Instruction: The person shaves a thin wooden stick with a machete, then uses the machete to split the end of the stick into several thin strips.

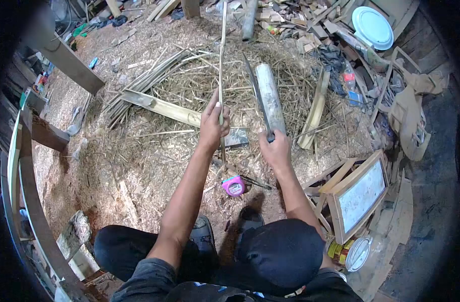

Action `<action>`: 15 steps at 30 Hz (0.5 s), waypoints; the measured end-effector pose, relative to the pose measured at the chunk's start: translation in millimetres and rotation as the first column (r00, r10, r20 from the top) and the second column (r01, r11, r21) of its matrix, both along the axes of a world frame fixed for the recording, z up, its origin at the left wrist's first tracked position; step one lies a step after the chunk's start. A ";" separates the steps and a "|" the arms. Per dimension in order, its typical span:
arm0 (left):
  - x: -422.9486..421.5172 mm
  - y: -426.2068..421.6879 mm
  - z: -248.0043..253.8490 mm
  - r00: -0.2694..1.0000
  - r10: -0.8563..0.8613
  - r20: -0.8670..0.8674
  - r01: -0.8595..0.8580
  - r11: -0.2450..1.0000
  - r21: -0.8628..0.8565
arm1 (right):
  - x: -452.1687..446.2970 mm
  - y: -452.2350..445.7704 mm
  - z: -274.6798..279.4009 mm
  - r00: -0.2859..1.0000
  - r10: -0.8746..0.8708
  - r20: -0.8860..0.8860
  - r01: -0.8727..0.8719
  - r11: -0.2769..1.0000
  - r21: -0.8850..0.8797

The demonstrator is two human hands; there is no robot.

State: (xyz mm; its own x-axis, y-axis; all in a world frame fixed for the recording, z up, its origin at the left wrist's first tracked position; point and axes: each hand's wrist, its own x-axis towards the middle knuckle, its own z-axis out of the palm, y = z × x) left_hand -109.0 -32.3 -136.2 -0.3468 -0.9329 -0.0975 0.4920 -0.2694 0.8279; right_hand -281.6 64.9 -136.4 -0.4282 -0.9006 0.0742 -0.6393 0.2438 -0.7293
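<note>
My left hand (214, 126) is closed around a long, thin bamboo strip (223, 50), which stands nearly upright in view and runs past my fingers at both ends. In my right hand (276, 150) is a long dark-bladed knife (255, 85), its blade pointing away from me and leaning left. The knife and strip are apart. Just beyond my right hand lies a pale round bamboo pole (271, 95), on a heap of shavings (240, 70). A pink tape measure (233, 186) sits on the ground between my forearms, near my shoes.
Split bamboo pieces lie left (164, 108) and right (315, 110), with a bundle of thin strips (149, 80) at the left. A wooden frame (360, 194) and a lidded jar (357, 254) stand at my right. Wood scraps (305, 25) and a blue lid (372, 27) lie farther back.
</note>
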 end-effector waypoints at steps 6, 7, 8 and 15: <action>5.9 14.2 87.7 0.992 -0.053 -0.115 0.067 0.990 0.126 | 18.6 -32.4 93.6 0.908 0.333 -0.254 -0.381 0.908 -0.173; 6.9 18.5 104.1 0.995 -0.056 -0.083 0.068 0.986 0.153 | 22.5 -36.2 112.6 0.909 0.326 -0.261 -0.379 0.907 -0.185; 8.8 23.2 116.5 0.994 -0.054 -0.093 0.066 0.989 0.130 | 25.8 -39.6 129.5 0.871 0.370 -0.324 -0.422 0.901 -0.104; 46.8 53.3 170.3 0.999 -0.030 -0.044 0.036 0.987 0.157 | 35.3 -57.2 165.0 0.751 0.438 -0.495 -0.562 0.816 -0.131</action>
